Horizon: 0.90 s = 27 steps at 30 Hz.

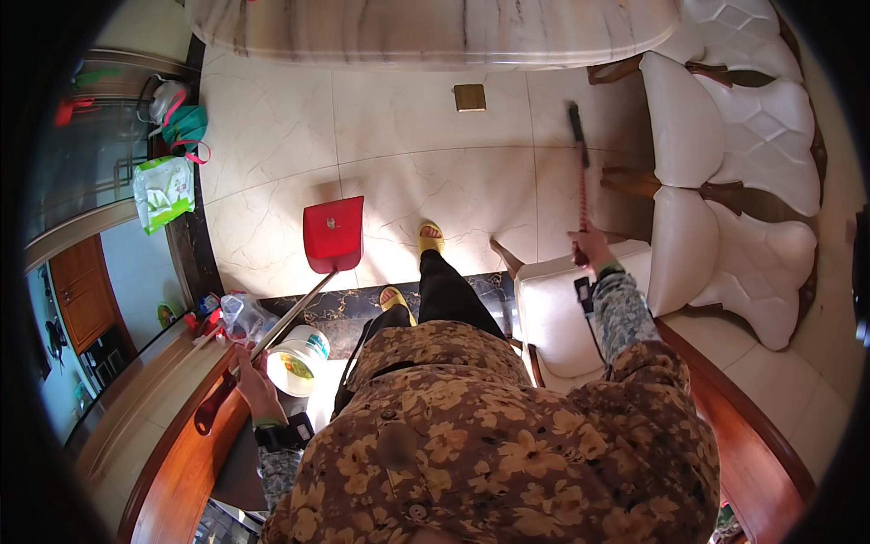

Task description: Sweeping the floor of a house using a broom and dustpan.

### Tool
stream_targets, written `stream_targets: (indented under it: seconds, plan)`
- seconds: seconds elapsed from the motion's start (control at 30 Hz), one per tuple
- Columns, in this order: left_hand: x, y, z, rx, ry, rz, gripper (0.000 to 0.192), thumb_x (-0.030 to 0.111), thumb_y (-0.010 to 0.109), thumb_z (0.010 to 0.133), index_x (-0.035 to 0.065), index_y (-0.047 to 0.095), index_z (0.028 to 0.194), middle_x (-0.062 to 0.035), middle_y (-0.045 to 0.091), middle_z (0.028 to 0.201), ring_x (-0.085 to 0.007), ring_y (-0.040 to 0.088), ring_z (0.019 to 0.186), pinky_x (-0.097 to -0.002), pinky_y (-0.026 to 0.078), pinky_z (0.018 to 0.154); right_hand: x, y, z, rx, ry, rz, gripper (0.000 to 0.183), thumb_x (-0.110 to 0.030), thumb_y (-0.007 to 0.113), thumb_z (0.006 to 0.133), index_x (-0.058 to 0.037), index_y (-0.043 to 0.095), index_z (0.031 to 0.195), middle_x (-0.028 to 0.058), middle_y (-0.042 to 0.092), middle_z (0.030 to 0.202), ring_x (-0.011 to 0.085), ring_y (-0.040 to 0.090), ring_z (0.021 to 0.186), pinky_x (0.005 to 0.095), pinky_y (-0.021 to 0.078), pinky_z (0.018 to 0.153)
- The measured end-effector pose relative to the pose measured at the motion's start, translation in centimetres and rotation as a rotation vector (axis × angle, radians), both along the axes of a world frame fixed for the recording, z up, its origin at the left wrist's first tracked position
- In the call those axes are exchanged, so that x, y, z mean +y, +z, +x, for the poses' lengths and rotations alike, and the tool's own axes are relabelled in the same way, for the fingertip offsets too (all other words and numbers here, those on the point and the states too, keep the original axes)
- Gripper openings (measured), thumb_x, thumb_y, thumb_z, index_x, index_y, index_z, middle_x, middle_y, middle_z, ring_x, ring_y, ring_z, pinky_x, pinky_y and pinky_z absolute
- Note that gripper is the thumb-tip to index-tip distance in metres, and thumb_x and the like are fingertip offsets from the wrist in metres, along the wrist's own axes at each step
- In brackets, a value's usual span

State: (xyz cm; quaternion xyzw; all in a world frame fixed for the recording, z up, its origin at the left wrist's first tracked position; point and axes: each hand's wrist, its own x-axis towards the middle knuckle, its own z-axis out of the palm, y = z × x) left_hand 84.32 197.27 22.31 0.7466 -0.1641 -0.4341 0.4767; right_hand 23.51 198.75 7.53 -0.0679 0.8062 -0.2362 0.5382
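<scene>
My left hand (256,384) grips the metal pole of a long-handled dustpan near its dark red grip. The red plastic pan (333,234) is at the pole's far end, over the tiled floor ahead and left of my feet. With my right hand (590,246) I hold a stick-like tool (582,187), probably a broom, with a red patterned shaft. Its narrow black head (577,129) points away from me over the tiles and is slightly blurred. Both hands are far apart, one on each side of my body.
A marble-topped table (435,34) spans the far side. White padded chairs (686,122) line the right, and a white seat (578,306) is under my right arm. A white bucket (296,367) and clear plastic bag (248,316) lie left. A square brass-coloured floor plate (470,98) is ahead.
</scene>
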Motion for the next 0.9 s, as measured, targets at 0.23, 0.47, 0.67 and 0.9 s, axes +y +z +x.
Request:
stream_targets:
  seconds: [0.23,0.47,0.67,0.9]
  plan:
    - [-2.1,-1.1,-1.9,-0.039,0.069,0.039,0.019,0.024,0.052,0.079,0.0061,0.047,0.085,-0.0073,0.052,0.084,-0.012,0.051,0.071,-0.0214,0.046,0.062,8.1,6.6,11.8,-0.192,0.151,0.059,0.062,-0.004,0.054,0.07,-0.0161,0.026,0.123,0.0034,0.042,0.05,0.013,0.041,0.035,0.0273,0.0366,0.032]
    - [-3.0,-2.3,-2.1,-0.094,0.073,0.088,0.021,0.025,0.052,0.079,0.0066,0.046,0.088,-0.0062,0.051,0.086,-0.0124,0.05,0.076,-0.024,0.045,0.066,6.8,12.6,9.2,-0.477,-0.058,0.096,0.065,-0.002,0.052,0.071,-0.016,0.021,0.126,-0.001,0.041,0.056,0.0072,0.036,0.04,0.0236,0.0343,0.035]
    - [-1.8,-1.3,-1.4,-0.073,0.089,0.048,0.021,0.024,0.052,0.079,0.0062,0.046,0.088,-0.007,0.051,0.088,-0.0132,0.05,0.078,-0.024,0.045,0.067,3.2,6.1,6.2,-0.028,0.184,-0.091,0.059,-0.002,0.054,0.067,-0.0068,0.03,0.121,0.0034,0.044,0.054,0.0121,0.043,0.038,0.0277,0.0378,0.032]
    - [-1.3,-0.9,-0.7,-0.069,0.109,0.083,0.021,0.024,0.05,0.08,0.0062,0.046,0.089,-0.0087,0.051,0.09,-0.0132,0.05,0.079,-0.0233,0.045,0.068,-2.9,1.7,0.8,0.129,0.227,0.036,0.038,0.001,0.049,0.067,-0.0098,0.043,0.103,0.0068,0.046,0.053,0.0163,0.044,0.039,0.0301,0.0365,0.034]
